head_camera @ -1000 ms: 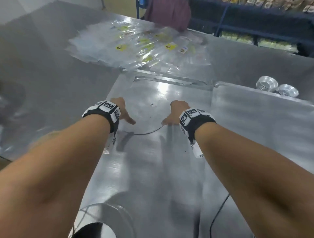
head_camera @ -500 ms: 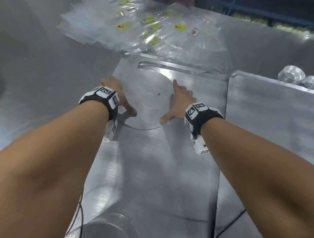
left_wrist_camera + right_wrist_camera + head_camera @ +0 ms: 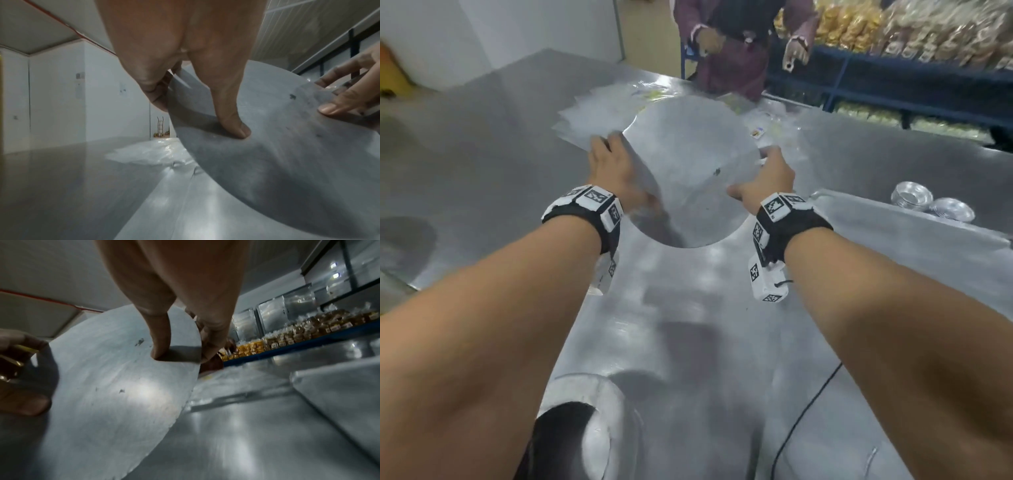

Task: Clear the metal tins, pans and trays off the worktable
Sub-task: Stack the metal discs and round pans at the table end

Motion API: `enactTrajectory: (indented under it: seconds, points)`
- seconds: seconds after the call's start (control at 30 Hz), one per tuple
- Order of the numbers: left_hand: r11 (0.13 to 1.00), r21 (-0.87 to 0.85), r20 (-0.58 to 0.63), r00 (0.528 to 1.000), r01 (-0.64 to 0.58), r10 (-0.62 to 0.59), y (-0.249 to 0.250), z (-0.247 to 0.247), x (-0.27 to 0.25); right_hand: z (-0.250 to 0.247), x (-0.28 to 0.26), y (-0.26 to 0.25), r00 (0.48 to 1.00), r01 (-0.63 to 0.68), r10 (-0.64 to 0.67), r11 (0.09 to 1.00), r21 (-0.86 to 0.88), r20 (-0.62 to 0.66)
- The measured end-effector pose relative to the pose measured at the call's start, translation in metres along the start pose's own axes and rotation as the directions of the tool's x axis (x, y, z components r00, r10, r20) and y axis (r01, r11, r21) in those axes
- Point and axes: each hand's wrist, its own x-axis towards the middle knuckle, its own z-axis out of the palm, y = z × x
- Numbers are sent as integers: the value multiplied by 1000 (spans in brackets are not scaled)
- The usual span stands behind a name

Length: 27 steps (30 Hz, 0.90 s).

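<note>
2 hands grip 1 round metal tray (image 3: pixel 688 164) clear of the bench (image 3: pixel 688 325): left hand (image 3: pixel 616 171), right hand (image 3: pixel 767 181) on opposite rims; advise level carry; thin sheet may flex.

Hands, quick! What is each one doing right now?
Left hand: grips the round metal tray by its left edge.
Right hand: grips the same tray's right edge.

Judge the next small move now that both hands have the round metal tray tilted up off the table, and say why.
Probably carry it sideways off the table, keeping both grips. The left hand and right hand pinch opposite edges of the round tray, thumbs on top, and it hangs tilted, clear of the worktable. The plastic bags and a person lie ahead, so forward looks blocked.
</note>
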Motion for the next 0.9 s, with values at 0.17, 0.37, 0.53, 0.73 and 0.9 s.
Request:
enactTrajectory:
  seconds: [0.17,0.37,0.53,0.73,0.9]
  points:
    - [995,-13,60,994,-96,96,67,-63,-27,-106,-25,-45,989,88,-93,995,-53,-116]
    - [970,-136,48,976,-202,210,165,-111,-80,-249,-61,-62,973,133,-153,983,-123,-173]
    - [918,-265,4,952,-295,307,232,-120,-133,-349,-107,-46,966,103,-135,983,-150,-220]
    - [890,-327,36,936,-319,349,284,-102,-206,-431,-168,18,956,54,-114,974,-219,-272]
    - [868,-388,205,889,-310,409,296,-74,-273,-458,-227,87,971,-10,-42,977,-214,-236]
